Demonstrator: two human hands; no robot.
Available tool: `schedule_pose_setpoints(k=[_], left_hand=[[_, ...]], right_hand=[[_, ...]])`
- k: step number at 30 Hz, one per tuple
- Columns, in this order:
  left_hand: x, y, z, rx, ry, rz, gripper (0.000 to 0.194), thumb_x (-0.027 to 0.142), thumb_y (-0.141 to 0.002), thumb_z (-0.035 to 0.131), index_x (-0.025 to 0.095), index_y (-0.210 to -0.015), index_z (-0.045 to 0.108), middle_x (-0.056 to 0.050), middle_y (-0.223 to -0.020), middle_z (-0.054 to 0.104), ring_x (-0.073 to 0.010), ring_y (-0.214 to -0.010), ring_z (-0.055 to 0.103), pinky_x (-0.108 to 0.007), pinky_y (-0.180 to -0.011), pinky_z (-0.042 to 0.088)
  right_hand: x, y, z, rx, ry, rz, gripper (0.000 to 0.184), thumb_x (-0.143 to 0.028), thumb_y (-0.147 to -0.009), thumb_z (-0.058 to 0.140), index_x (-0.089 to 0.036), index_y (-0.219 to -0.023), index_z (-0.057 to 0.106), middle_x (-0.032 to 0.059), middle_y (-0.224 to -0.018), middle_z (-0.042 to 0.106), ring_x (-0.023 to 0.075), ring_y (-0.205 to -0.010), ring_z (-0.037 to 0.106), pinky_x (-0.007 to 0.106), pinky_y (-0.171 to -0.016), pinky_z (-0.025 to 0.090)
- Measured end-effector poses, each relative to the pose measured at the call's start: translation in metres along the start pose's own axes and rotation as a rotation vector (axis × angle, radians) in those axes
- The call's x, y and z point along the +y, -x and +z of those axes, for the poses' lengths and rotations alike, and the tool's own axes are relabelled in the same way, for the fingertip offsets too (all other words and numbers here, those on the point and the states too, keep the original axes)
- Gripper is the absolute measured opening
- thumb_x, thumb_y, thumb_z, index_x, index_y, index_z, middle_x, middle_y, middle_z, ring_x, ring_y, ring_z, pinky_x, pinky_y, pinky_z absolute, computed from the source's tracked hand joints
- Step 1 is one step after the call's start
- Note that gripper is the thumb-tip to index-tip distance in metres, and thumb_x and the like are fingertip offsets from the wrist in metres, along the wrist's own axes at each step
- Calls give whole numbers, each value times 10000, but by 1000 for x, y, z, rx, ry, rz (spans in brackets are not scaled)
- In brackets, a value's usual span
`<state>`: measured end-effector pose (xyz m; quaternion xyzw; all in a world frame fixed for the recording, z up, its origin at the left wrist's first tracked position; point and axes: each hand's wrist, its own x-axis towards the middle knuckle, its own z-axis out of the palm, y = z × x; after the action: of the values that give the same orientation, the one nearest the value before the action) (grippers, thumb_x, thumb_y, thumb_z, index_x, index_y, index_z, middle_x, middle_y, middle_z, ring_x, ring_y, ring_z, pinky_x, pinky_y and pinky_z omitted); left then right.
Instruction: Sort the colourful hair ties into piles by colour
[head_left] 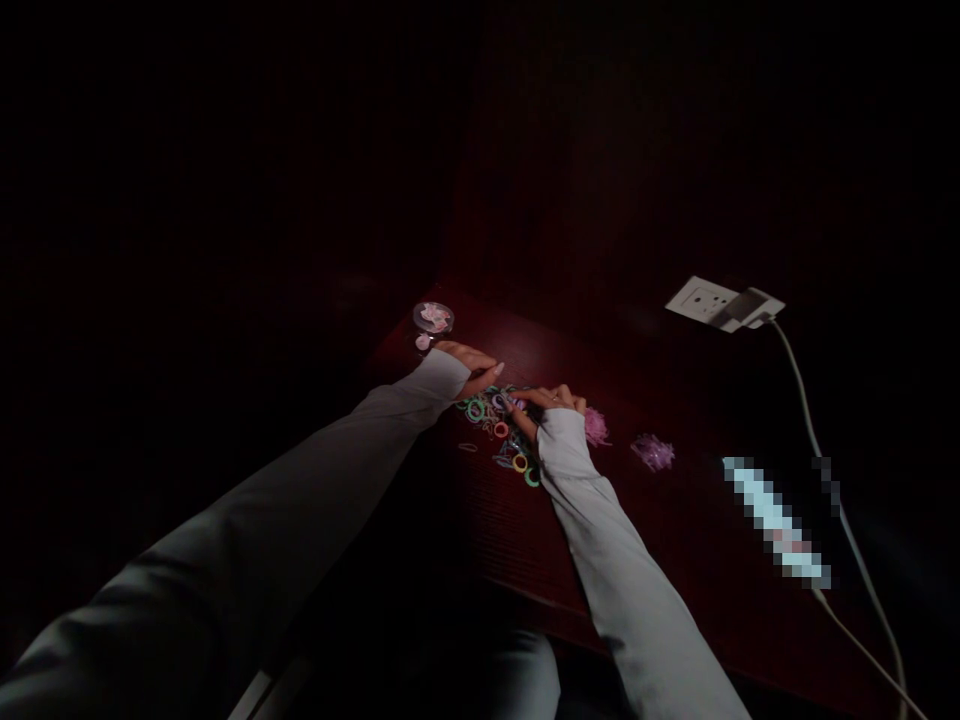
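Note:
A heap of small coloured elastic rings (501, 432) lies on a dark red table (675, 560). My left hand (472, 370) reaches over the heap's far left side, its fingers curled and close together above the rings. My right hand (546, 405) rests on the heap's right side, fingers bent and pinched on some rings. Both arms wear long light grey sleeves. What my left fingers hold, if anything, is hidden in the dim light.
A small clear round container (433, 318) with pink bits stands at the table's far left corner. Two pink-purple tufts (654, 451) lie to the right. A white wall socket with a plug (724, 304) and a white cable (810, 430) run down the right.

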<state>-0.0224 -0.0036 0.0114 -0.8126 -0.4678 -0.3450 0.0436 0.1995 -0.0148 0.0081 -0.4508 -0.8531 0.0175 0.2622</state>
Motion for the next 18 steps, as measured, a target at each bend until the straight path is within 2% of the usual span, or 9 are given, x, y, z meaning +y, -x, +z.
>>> schedule_pose_setpoints(k=[6,11,15,18], left_hand=[[-2,1,9,51,9,4,488,381,-995,396,179,-579,551,-11,-584,623,-123,-564,509,-306,-563,247],[-6,2,16,94,18,20,485,405,-988,401,182,-579,534,-1,-569,606,-116,-556,501,-301,-558,242],[-8,3,18,125,32,61,493,400,-1001,377,179,-580,508,5,-571,597,-108,-550,493,-302,-554,230],[-9,3,19,103,31,91,452,383,-985,405,181,-589,485,7,-583,591,-108,-562,497,-298,-561,243]], right_hand=[[5,0,-6,86,-100,103,350,-539,-975,554,-307,-1041,808,50,-921,748,231,-899,558,402,-894,326],[11,-1,-8,213,-182,209,360,-599,-903,619,-302,-951,817,42,-811,705,220,-855,575,404,-892,365],[18,-2,-11,154,-212,216,326,-595,-874,660,-324,-974,812,36,-814,706,223,-853,581,386,-853,376],[19,1,-12,147,-148,201,345,-588,-919,611,-316,-998,807,44,-847,710,224,-864,572,385,-858,351]])
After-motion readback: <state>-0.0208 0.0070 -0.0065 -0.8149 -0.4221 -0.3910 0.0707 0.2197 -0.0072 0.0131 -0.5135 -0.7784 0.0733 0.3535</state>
